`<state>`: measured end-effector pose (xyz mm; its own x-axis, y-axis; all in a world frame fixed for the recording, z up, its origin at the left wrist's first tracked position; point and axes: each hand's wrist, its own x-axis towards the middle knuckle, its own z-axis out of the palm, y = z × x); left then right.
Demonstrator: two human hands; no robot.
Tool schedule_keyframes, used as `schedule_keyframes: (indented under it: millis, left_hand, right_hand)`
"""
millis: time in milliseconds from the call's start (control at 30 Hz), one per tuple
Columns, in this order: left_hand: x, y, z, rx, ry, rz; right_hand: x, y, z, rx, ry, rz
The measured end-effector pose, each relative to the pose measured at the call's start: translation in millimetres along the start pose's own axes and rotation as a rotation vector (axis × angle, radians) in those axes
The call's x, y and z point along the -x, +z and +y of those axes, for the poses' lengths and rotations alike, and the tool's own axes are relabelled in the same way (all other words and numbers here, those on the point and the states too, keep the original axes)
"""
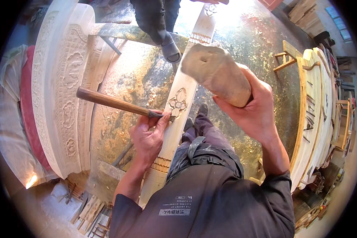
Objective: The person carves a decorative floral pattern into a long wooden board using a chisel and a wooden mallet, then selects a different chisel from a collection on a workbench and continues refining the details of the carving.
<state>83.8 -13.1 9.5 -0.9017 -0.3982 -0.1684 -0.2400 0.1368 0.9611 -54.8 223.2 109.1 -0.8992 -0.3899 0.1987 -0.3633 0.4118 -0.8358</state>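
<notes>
In my left hand (148, 137) is a wood-handled chisel (115, 104), gripped low near its metal blade. Its handle slants up to the left, and the blade end meets a long pale wooden board (174, 133). Right there on the board is a carved flower (178, 104) with leaves. A worn wooden mallet block (216, 73) is clasped in my right hand (252, 107), raised above the board and apart from the chisel. Wavy carved bands (161, 163) cross the board nearer to me.
On the left stands a large pale carved panel (53, 79) beside a red cloth (32, 119). Another person's leg and grey shoe (170, 49) are at the far side. At right, a wooden bench (308, 107) bears several slim tools. Wood chips litter the floor (242, 47).
</notes>
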Motion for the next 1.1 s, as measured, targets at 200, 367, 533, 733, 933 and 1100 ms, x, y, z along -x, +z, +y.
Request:
schedule_keyframes:
  millis: [200, 367, 533, 733, 933, 1100]
  left_hand:
    - [-3, 2, 2, 0.021, 0.004, -0.016]
    - [-5, -1, 8, -0.090, 0.033, -0.061]
    - [-9, 1, 16, -0.155, 0.013, -0.060]
    - [-11, 4, 19, -0.479, 0.259, -0.072]
    - [-12, 5, 15, -0.527, 0.427, -0.085]
    - [-11, 3, 9, -0.484, 0.430, -0.054]
  right_hand:
    - [-18, 8, -4, 0.035, -0.174, -0.019]
    - [-32, 11, -8, 0.140, -0.278, 0.009]
    - [-45, 8, -18, 0.127, -0.289, 0.008]
    - [-58, 5, -31, 0.181, -0.304, 0.061]
    - [-81, -6, -42, 0.241, -0.436, 0.151]
    - [-94, -14, -53, 0.329, -0.510, 0.119]
